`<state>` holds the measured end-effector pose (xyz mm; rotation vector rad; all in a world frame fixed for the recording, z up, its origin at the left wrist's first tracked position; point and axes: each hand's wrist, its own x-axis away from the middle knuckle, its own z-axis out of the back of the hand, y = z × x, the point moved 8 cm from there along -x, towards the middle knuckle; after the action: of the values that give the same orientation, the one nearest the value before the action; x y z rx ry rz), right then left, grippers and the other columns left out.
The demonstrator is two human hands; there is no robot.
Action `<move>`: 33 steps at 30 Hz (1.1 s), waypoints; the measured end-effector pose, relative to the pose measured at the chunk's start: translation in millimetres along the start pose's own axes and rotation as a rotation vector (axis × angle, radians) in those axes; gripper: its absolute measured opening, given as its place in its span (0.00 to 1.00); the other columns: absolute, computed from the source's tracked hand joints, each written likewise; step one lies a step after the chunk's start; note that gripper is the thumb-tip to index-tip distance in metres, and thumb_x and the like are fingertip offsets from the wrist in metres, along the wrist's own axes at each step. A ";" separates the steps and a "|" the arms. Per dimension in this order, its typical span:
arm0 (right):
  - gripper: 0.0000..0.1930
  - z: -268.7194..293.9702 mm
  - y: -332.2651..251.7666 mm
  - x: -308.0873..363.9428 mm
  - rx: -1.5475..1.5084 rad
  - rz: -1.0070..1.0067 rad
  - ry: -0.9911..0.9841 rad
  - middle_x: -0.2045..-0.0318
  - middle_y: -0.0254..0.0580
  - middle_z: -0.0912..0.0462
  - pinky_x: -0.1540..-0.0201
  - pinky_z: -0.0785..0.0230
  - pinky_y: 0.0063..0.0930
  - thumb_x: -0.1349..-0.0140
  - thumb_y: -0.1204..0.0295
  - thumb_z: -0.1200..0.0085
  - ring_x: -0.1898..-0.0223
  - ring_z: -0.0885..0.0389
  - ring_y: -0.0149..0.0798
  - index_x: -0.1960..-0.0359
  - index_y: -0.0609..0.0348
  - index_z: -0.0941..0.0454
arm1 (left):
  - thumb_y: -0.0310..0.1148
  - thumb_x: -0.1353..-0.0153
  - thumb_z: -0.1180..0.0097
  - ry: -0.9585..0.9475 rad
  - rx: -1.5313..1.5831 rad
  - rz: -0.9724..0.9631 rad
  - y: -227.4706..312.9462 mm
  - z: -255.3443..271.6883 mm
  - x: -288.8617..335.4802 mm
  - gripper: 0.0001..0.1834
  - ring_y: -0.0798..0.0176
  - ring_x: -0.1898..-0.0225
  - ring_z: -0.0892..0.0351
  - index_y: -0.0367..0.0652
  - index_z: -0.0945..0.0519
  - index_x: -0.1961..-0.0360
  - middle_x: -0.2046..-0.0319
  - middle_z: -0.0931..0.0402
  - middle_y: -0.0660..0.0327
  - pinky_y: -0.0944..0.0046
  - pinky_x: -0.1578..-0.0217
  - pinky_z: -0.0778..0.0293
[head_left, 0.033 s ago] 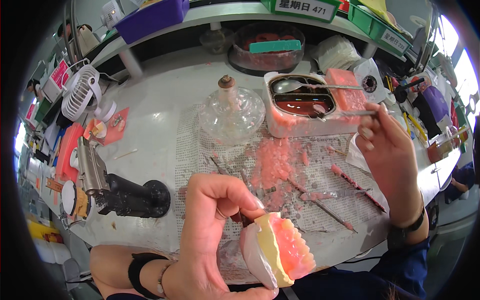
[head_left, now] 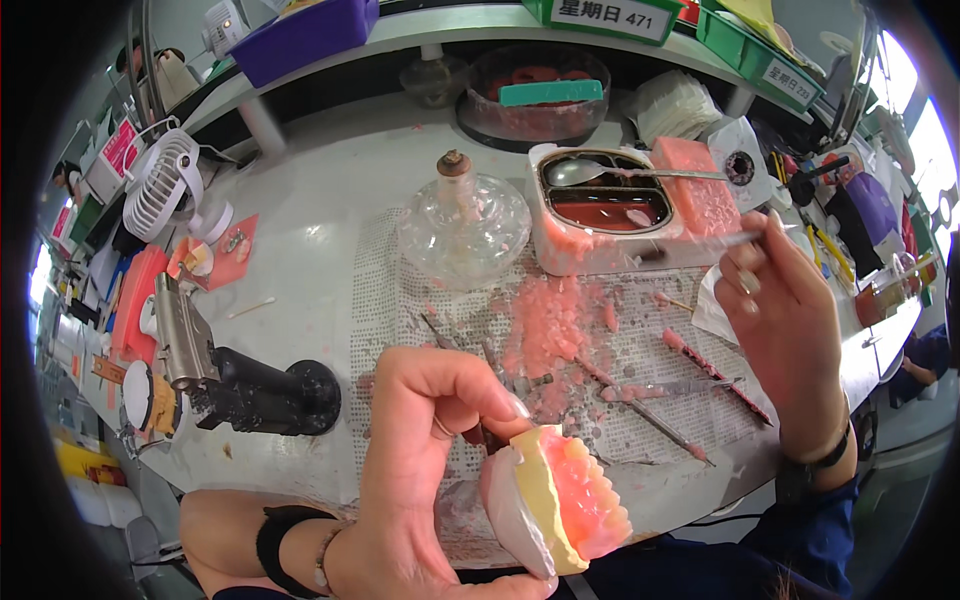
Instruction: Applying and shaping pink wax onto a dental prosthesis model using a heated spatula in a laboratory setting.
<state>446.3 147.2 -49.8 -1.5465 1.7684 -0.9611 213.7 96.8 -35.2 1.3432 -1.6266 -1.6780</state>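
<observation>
Left hand (head_left: 420,480) cradles denture model (head_left: 560,500) (right hand (head_left: 785,310) raised)

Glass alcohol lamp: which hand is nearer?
Left. The left hand, holding the denture model, sits below the glass alcohol lamp at the near table edge; the right hand is farther off, beside the wax pot.

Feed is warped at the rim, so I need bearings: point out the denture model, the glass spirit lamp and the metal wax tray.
denture model (head_left: 585,500), head view, on its pink gum.
glass spirit lamp (head_left: 470,225), head view, on the clear bowl.
metal wax tray (head_left: 610,210), head view, on the red melted wax inside.
</observation>
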 end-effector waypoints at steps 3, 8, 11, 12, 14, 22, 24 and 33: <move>0.13 -20.2 -5.7 26.9 0.078 0.026 -0.212 0.77 0.39 0.28 0.76 0.41 0.21 0.30 0.66 0.65 0.82 0.36 0.28 0.64 0.63 0.32 | 0.26 0.65 0.36 -0.025 -0.055 -0.002 4.0 -0.6 -2.7 0.39 0.69 0.60 0.34 0.39 0.44 0.50 0.60 0.37 0.59 0.71 0.58 0.37; 0.15 -47.7 -23.0 57.2 0.311 0.292 -0.349 0.82 0.40 0.33 0.81 0.38 0.20 0.30 0.64 0.65 0.83 0.33 0.29 0.68 0.64 0.36 | 0.27 0.66 0.36 -0.049 -0.168 0.010 7.6 -3.1 -1.6 0.39 0.69 0.60 0.37 0.39 0.44 0.51 0.61 0.39 0.61 0.70 0.56 0.39; 0.15 -57.5 -32.2 70.0 0.393 0.490 -0.484 0.81 0.41 0.31 0.82 0.39 0.20 0.30 0.62 0.62 0.83 0.33 0.29 0.68 0.62 0.35 | 0.26 0.66 0.36 -0.023 -0.125 0.022 4.3 -5.1 -0.7 0.40 0.69 0.59 0.36 0.40 0.44 0.51 0.60 0.39 0.61 0.71 0.56 0.39; 0.15 -58.1 -33.5 71.8 0.420 0.534 -0.415 0.80 0.40 0.29 0.83 0.39 0.20 0.33 0.60 0.56 0.83 0.33 0.29 0.73 0.58 0.32 | 0.24 0.70 0.34 0.080 0.034 0.095 -3.5 -0.5 -0.4 0.41 0.67 0.61 0.31 0.40 0.45 0.54 0.61 0.37 0.58 0.69 0.58 0.33; 0.14 -63.9 -32.7 74.9 0.428 0.585 -0.433 0.80 0.40 0.29 0.82 0.38 0.20 0.35 0.61 0.52 0.82 0.32 0.29 0.75 0.56 0.31 | 0.22 0.73 0.32 0.190 0.190 0.167 -13.7 6.3 2.7 0.42 0.64 0.64 0.27 0.40 0.46 0.56 0.63 0.34 0.55 0.68 0.60 0.28; 0.07 -80.1 -46.0 88.3 0.547 0.726 -0.751 0.76 0.34 0.27 0.75 0.32 0.14 0.45 0.70 0.39 0.75 0.30 0.27 0.79 0.48 0.24 | 0.18 0.74 0.33 0.057 0.283 0.132 -11.8 -1.4 -0.2 0.43 0.62 0.61 0.26 0.41 0.48 0.56 0.62 0.33 0.52 0.67 0.61 0.28; 0.07 -81.1 -51.9 87.2 0.577 0.683 -0.864 0.75 0.33 0.27 0.74 0.32 0.14 0.45 0.70 0.39 0.75 0.30 0.27 0.79 0.48 0.23 | 0.18 0.73 0.33 0.075 0.261 0.144 -10.9 -0.1 -0.8 0.43 0.61 0.62 0.26 0.41 0.48 0.56 0.62 0.33 0.52 0.66 0.61 0.29; 0.08 -64.6 -45.9 61.9 0.665 0.782 -0.436 0.76 0.30 0.38 0.76 0.41 0.18 0.33 0.68 0.57 0.80 0.41 0.23 0.71 0.54 0.34 | 0.22 0.70 0.36 0.008 0.184 0.106 -5.8 5.6 1.7 0.40 0.65 0.60 0.32 0.41 0.46 0.53 0.61 0.36 0.57 0.68 0.58 0.34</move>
<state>410.2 91.9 26.0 -0.5064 1.3430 -0.6354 209.9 99.4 -42.1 1.3200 -1.8513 -1.4907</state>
